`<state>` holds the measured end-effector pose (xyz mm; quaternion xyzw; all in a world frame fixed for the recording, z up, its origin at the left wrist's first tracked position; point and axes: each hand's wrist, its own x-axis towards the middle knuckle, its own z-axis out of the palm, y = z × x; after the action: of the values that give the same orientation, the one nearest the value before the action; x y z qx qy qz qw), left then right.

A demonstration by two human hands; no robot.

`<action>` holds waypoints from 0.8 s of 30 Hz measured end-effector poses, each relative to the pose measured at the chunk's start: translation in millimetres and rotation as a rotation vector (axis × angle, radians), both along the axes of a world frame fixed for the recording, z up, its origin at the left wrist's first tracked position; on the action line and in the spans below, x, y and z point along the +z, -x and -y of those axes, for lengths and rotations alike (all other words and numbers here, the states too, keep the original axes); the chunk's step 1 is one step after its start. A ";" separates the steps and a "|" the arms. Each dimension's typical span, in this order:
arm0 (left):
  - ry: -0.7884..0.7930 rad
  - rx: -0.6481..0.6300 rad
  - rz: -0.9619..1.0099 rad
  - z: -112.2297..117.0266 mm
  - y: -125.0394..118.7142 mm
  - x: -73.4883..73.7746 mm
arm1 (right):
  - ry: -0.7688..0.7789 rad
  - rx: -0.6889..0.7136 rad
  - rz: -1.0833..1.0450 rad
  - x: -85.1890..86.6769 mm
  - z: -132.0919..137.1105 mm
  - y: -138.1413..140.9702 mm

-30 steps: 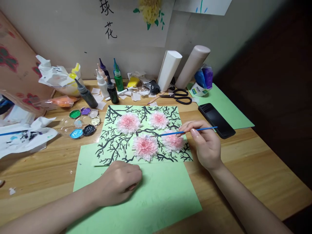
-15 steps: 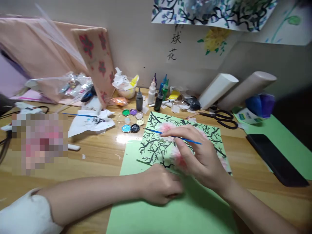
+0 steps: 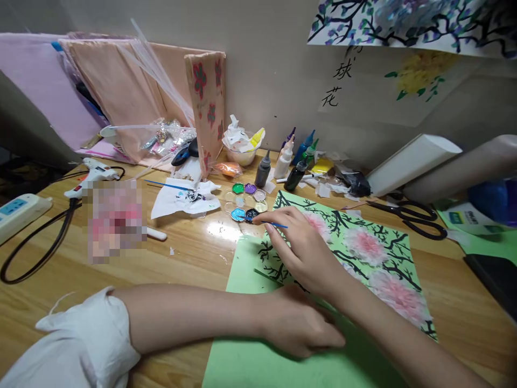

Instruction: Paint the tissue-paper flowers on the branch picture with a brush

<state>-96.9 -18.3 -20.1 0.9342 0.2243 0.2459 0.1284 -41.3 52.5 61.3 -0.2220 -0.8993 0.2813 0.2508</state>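
Observation:
My right hand (image 3: pixel 301 248) pinches a thin blue paintbrush (image 3: pixel 278 224). The brush's tip end lies over the light blue and black wells of a small round paint palette (image 3: pixel 240 199); whether it touches paint I cannot tell. Under my right hand is green paper with black painted branches (image 3: pixel 351 264) and several fluffy pink-white flowers (image 3: pixel 365 246). My left hand (image 3: pixel 302 323) is closed in a fist, with its fingers curled under and mostly hidden. It rests on the plain green lower part of the paper (image 3: pixel 242 345), below my right wrist.
Behind the palette stand several paint bottles (image 3: pixel 263 170). A stained tissue (image 3: pixel 181 202) with another brush lies left of it. Black-handled scissors (image 3: pixel 420 215) and a dark phone-like slab (image 3: pixel 493 280) are at the right. A glue gun (image 3: pixel 95 175) and power strip (image 3: pixel 22 213) sit at the left.
My right hand has moved the paintbrush left, from over the flowers to the palette. My left hand stays in a fist on the paper. The view has turned left.

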 end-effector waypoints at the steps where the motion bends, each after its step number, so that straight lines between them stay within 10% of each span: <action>1: -0.001 0.002 0.004 0.1 -0.1 -0.3 | 0.001 0.009 0.007 0.2 0.0 0.3; 17: 0.035 0.070 -0.001 4.2 -0.6 -0.5 | 0.108 -0.069 -0.044 3.1 -3.8 -7.9; 24: 0.120 0.060 -0.093 7.4 2.6 8.2 | -0.094 -0.286 -0.382 8.4 2.2 -64.6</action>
<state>-99.6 -25.7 -11.9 0.9280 0.2724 0.1923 0.1661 23.3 50.3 69.7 -0.2779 -0.8071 0.2374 0.4637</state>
